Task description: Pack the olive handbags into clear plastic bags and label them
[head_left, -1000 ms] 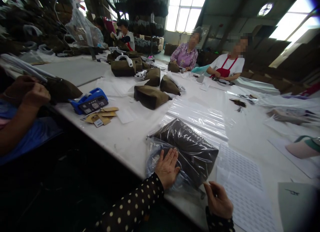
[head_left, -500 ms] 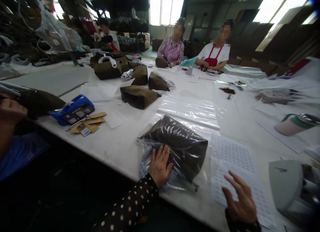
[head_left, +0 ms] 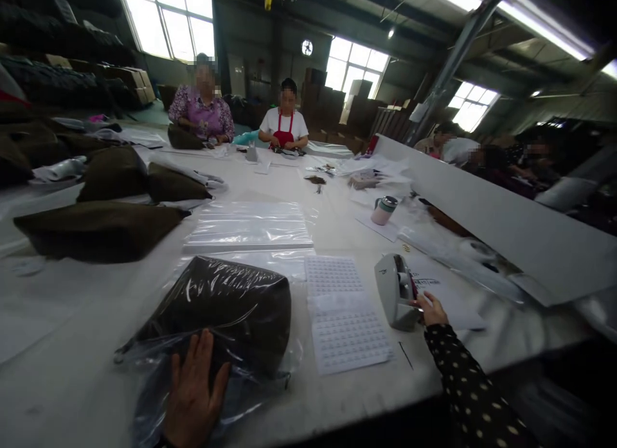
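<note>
A dark olive bag (head_left: 241,300) in a clear plastic sleeve lies on the white table. My left hand (head_left: 195,387) rests on the sleeve's near side with its fingers spread. Farther right, my right hand (head_left: 431,308) is at the right side of a grey tape dispenser (head_left: 393,294), its fingers bent together at the tape end; what they pinch is too small to make out. Sheets of printed labels (head_left: 347,335) lie between the bag and the dispenser. Behind the bag is a stack of clear plastic sleeves (head_left: 250,226).
More olive bags (head_left: 106,226) lie at the left. A pink and green mug (head_left: 384,210) stands beyond the dispenser. A long white board (head_left: 501,204) borders the table's right side. Two people (head_left: 284,126) work at the far side. A dark thin strip lies near the dispenser.
The view has swung to the right. My right hand has moved from above the label sheets to the tape dispenser, and its fingers have closed in. My left hand stays on the wrapped bag.
</note>
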The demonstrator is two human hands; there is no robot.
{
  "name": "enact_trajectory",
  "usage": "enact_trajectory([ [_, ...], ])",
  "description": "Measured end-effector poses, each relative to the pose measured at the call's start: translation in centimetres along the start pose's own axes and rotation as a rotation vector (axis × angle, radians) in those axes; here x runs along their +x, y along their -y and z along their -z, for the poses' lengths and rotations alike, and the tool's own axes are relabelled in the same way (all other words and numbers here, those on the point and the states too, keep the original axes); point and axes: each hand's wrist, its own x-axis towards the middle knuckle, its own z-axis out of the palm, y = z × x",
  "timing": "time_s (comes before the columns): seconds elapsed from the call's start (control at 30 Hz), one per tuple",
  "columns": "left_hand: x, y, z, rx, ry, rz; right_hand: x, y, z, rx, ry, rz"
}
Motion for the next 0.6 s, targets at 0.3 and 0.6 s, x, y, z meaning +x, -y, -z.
enact_trajectory([
  [0.3,0.1,-0.3,0.3,0.000,-0.008,0.011,-4.4,-1.4,2.5,0.072,0.029,-0.076],
  [0.6,0.0,-0.2,0.0,0.009,-0.016,0.014,-4.0,0.6,4.3,-0.627,0.129,0.084],
])
